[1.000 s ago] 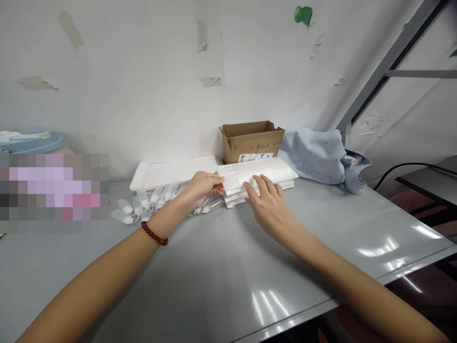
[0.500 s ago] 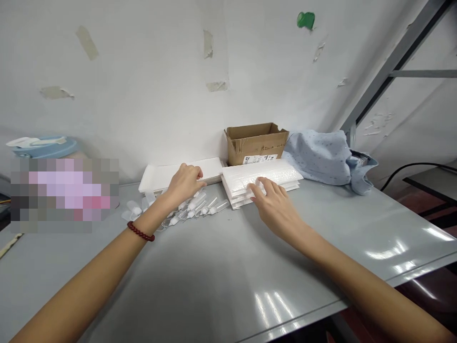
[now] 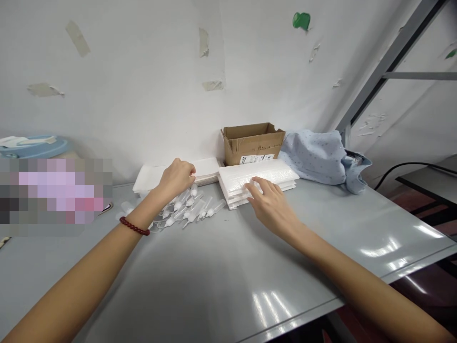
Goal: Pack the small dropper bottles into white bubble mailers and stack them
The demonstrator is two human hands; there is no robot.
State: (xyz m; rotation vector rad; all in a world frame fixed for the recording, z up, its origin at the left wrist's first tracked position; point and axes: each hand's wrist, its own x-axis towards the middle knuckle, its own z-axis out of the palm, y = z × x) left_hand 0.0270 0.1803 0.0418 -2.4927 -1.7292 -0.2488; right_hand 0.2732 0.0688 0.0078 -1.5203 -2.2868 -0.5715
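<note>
My left hand [image 3: 176, 178], with a dark red beaded bracelet [image 3: 134, 226] at its wrist, is over the front edge of a stack of flat white pieces [image 3: 204, 167]. Its fingers are curled together, and whatever lies between them is hidden. Just below it, several small clear plastic bottles with white caps [image 3: 194, 209] lie in a loose heap. My right hand [image 3: 270, 202] rests at the front edge of a pile of white bubble mailers [image 3: 255, 174]. Its fingers are spread and bent, the tips touching or very close to the top mailer.
Behind the mailers stands an open cardboard box [image 3: 254, 143]. A light blue cloth [image 3: 314, 155] lies bunched to its right. At the far left are a blurred-out pinkish item [image 3: 57, 190] and a light blue lid [image 3: 34, 146]. The grey table [image 3: 214, 286] meets a white wall.
The view has shifted slightly, so things sit a little further left. My left hand has drawn slightly back from the bottles towards the white stack. My right hand stays at the mailers.
</note>
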